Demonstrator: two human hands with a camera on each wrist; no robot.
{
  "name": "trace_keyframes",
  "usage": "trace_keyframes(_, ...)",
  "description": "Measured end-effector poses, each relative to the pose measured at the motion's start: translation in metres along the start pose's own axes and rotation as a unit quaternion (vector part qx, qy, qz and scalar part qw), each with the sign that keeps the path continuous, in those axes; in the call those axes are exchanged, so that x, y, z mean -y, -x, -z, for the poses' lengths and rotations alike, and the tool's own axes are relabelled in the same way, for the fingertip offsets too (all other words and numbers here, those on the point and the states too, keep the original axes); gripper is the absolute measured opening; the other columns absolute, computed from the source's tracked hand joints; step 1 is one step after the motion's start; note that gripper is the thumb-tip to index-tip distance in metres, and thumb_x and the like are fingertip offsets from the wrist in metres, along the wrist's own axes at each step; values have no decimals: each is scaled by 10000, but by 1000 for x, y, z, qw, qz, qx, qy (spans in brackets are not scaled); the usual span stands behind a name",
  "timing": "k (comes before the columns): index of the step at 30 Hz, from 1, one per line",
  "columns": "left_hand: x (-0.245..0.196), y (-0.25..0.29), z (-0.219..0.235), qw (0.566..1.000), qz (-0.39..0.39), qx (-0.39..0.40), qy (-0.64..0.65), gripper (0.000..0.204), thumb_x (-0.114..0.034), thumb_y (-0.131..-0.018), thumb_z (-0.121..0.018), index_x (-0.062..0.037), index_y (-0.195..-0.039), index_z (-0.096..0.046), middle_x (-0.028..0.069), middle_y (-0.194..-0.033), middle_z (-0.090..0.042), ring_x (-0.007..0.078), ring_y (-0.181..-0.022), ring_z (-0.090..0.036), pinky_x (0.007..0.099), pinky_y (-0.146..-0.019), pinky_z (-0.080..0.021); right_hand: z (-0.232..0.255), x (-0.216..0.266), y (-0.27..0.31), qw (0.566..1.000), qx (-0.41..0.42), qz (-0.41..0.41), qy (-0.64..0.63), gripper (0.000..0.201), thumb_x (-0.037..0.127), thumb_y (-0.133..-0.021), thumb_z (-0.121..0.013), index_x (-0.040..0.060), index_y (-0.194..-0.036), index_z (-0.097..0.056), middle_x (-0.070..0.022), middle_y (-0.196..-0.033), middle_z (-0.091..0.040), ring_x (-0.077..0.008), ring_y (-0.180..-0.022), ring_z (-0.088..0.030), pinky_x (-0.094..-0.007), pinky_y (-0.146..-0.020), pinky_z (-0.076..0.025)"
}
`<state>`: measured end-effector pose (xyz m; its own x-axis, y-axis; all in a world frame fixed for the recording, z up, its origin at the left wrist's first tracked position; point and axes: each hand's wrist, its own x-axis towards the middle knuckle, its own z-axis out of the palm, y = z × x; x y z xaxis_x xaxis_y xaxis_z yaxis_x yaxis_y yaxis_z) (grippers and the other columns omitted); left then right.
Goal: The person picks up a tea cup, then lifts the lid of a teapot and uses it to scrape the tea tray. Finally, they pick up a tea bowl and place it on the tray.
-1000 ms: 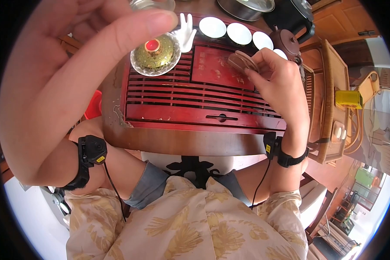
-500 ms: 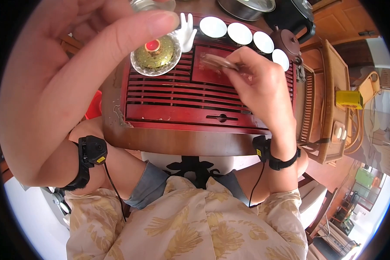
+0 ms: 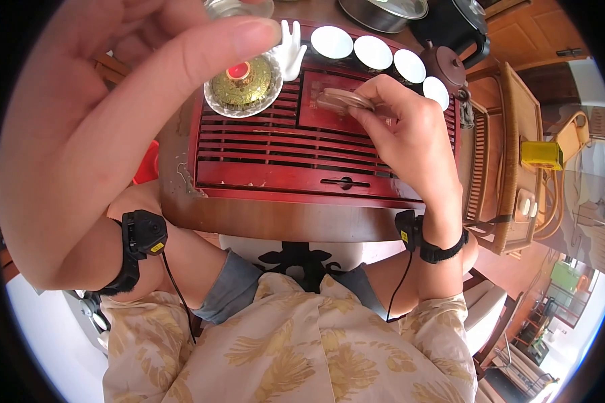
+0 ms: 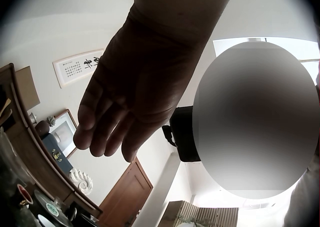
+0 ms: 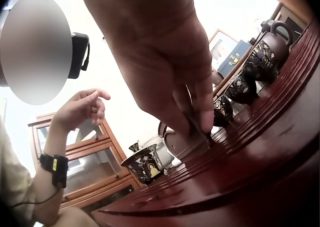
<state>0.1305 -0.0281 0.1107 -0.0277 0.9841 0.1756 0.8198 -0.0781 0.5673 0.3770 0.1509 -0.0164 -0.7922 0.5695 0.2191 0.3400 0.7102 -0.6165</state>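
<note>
My right hand (image 3: 410, 127) pinches a few thin brown round coasters (image 3: 343, 101) between thumb and fingers, low over the raised red panel of the slatted tea tray (image 3: 275, 174). In the right wrist view, the coasters (image 5: 182, 146) stand tilted just above the tray. My left hand (image 3: 107, 101) is raised close to the head camera, fingers loosely bent and holding nothing. To the left on the tray stands a lidded gaiwan (image 3: 243, 87) with a gold lid and red knob. A white hand-shaped ornament (image 3: 292, 52) stands beside it.
Several cups (image 3: 373, 52) with white insides line the tray's back right edge, beside a brown teapot (image 3: 447, 64). Behind them stand a black kettle (image 3: 450, 30) and a round metal-rimmed pan (image 3: 386, 13). A wooden side stand (image 3: 517, 154) is at the right.
My right hand has carried the coasters left from near the cups to over the panel's middle, uncovering the nearest cup, and has slowed there. The left hand stays raised.
</note>
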Motion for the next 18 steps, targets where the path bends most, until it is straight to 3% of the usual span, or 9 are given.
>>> trace_keyframes(2,7,0,4,991,-103,16,-78,319,-98,-1117,-621,7,-1417,-652,50,-1042,-666,80,-961,-619,220,-882,-495,0,4,-1,1000,1,10,-19,140,-40,-906,-756,23,-1025,-718,-184,-929,-758,-377,-873,-752,-428,-765,-593)
trace_keyframes(5,-3,0,-2,998,37,-3,42,318,-103,-1117,-622,3,-1415,-654,48,-1040,-658,82,-965,-614,222,-891,-492,-10,-14,-4,992,-16,127,1,183,-111,-905,-742,-11,-1058,-737,-132,-1038,-799,-211,-951,-795,-337,-865,-624)
trace_keyframes(8,2,3,1,1000,-10,-7,-20,317,-115,-1120,-619,-4,-1414,-656,42,-1023,-644,81,-945,-606,221,-879,-485,-2,-24,0,996,32,62,-59,235,-155,-867,-725,-32,-1067,-730,-134,-1089,-808,-227,-998,-795,-344,-898,-621)
trace_keyframes(11,-1,4,-3,999,45,-27,12,315,-118,-1123,-614,-12,-1416,-657,32,-1002,-630,80,-918,-595,221,-856,-476,22,-20,0,985,114,-53,-118,243,-164,-864,-723,-41,-1073,-733,-120,-1098,-818,-224,-1001,-793,-343,-910,-623)
trace_keyframes(14,-4,2,0,999,47,-9,-17,317,-128,-1125,-608,-12,-1417,-653,25,-980,-620,75,-900,-589,221,-836,-468,17,-25,2,997,50,34,-52,201,-92,-879,-734,-10,-1063,-730,-185,-940,-783,-328,-871,-786,-386,-808,-606)
trace_keyframes(17,-9,0,0,997,65,-10,-27,320,-132,-1124,-607,-12,-1417,-652,22,-961,-617,71,-898,-591,218,-832,-466,23,-7,-1,997,48,-41,-34,185,-59,-900,-752,1,-1073,-728,-189,-940,-775,-322,-837,-767,-376,-766,-588)
trace_keyframes(18,-9,-1,0,998,61,-8,-32,319,-131,-1124,-606,-12,-1416,-652,22,-957,-616,71,-896,-592,217,-831,-464,22,-10,0,998,43,-28,-32,182,-53,-904,-755,5,-1075,-727,-190,-937,-772,-327,-828,-759,-380,-760,-585)
